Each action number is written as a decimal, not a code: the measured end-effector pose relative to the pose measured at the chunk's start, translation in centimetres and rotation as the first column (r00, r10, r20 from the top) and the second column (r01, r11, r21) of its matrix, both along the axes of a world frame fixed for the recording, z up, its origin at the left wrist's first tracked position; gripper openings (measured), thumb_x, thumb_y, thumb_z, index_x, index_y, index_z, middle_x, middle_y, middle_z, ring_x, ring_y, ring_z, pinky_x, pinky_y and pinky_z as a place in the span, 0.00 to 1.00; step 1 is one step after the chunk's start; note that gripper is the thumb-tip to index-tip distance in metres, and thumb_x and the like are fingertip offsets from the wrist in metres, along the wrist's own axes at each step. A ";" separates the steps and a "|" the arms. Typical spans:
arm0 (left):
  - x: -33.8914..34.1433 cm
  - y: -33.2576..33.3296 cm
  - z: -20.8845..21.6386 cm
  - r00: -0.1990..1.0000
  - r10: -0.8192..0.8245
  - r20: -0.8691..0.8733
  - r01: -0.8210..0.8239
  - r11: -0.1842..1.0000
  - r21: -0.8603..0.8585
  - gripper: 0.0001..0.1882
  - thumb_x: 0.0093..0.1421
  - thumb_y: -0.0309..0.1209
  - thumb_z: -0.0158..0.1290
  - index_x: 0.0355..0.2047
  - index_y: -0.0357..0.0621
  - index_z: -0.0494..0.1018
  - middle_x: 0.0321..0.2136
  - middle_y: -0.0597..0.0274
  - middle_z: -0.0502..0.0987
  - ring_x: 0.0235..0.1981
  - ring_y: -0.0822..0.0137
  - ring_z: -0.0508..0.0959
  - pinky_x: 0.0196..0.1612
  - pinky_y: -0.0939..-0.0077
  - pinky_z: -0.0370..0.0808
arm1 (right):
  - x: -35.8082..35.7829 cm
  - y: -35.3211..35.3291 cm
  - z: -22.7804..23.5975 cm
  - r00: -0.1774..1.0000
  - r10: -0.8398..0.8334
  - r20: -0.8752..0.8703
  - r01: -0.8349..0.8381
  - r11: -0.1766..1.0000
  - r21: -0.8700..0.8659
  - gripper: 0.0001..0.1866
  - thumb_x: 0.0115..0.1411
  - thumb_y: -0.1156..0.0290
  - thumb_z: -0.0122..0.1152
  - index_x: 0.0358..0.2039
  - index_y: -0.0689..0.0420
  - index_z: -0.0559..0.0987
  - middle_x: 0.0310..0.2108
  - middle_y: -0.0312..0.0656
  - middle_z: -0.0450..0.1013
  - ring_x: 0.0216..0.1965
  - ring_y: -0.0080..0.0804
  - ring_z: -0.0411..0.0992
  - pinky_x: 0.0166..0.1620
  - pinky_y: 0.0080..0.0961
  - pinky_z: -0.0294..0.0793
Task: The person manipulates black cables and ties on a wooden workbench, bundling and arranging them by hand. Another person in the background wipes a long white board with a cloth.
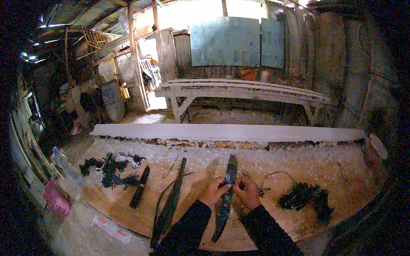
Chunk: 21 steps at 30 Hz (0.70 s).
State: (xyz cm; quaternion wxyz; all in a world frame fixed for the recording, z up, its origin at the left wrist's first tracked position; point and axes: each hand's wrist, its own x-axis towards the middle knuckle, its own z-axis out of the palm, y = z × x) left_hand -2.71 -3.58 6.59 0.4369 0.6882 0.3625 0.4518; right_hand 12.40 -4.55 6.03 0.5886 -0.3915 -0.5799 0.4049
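Nearest the camera, two dark sleeves come in from the lower edge and meet over a long dark strip (226, 194). The strip stretches away from the body, its near end low between the forearms and its far tip pointing toward the pale beam. The left hand (215, 190) pinches the strip from its left side at about mid-length. The right hand (246, 192) closes on it from the right at the same spot, fingers curled as if working something small against it. Both hands are clenched on the strip, which is lifted slightly above the worktop (128, 200).

Since both grips share one point, the long free ends could sag or swing, and the strip could twist out of the fingers. A thin wire loop (273, 177) lies just beside the right hand and could snag a finger or the strip's edge.

To the left lie a second long strip (171, 205) and a shorter dark piece (140, 187). A sweeping elbow could knock either one off the board. A dark tangle (305, 197) sits to the right, and bundles of ties (112, 168) lie further left; loose strands could catch and drag.

Beyond them runs the pale beam (230, 132), and far behind stands a rough wooden bench (239, 90).
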 end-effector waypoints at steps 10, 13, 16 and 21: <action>-1.0 -0.3 0.9 0.987 -0.029 0.156 0.065 0.971 -0.230 0.09 0.56 0.32 0.50 0.32 0.40 0.73 0.29 0.69 0.72 0.32 0.75 0.70 0.38 0.82 0.66 | 0.2 -0.5 0.7 0.988 0.155 0.002 -0.152 0.967 -0.204 0.02 0.50 0.75 0.56 0.23 0.59 0.73 0.18 0.31 0.67 0.19 0.17 0.64 0.23 0.16 0.63; -1.5 0.5 -0.4 0.979 0.020 0.203 0.049 0.944 -0.328 0.09 0.55 0.31 0.50 0.34 0.41 0.72 0.31 0.68 0.72 0.33 0.74 0.70 0.37 0.80 0.67 | 0.3 0.0 0.0 0.988 0.104 0.114 -0.090 0.988 -0.124 0.04 0.50 0.74 0.57 0.22 0.59 0.74 0.18 0.32 0.68 0.20 0.18 0.65 0.23 0.17 0.64; -2.8 2.0 -1.0 0.818 0.093 0.567 0.168 0.904 -0.392 0.11 0.55 0.32 0.49 0.37 0.42 0.71 0.32 0.66 0.72 0.34 0.72 0.71 0.35 0.77 0.69 | 0.7 0.4 -0.5 0.902 -0.009 0.432 0.028 0.999 -0.039 0.05 0.47 0.71 0.59 0.21 0.59 0.74 0.18 0.36 0.70 0.21 0.22 0.67 0.25 0.20 0.65; -8.9 3.3 -0.3 0.389 0.131 0.912 0.133 0.971 -0.197 0.15 0.57 0.35 0.46 0.41 0.38 0.67 0.34 0.63 0.73 0.33 0.69 0.73 0.33 0.74 0.71 | 0.6 -0.2 -0.1 0.869 -0.005 0.494 0.065 0.992 -0.104 0.10 0.43 0.65 0.62 0.22 0.59 0.76 0.19 0.42 0.72 0.23 0.31 0.70 0.29 0.26 0.69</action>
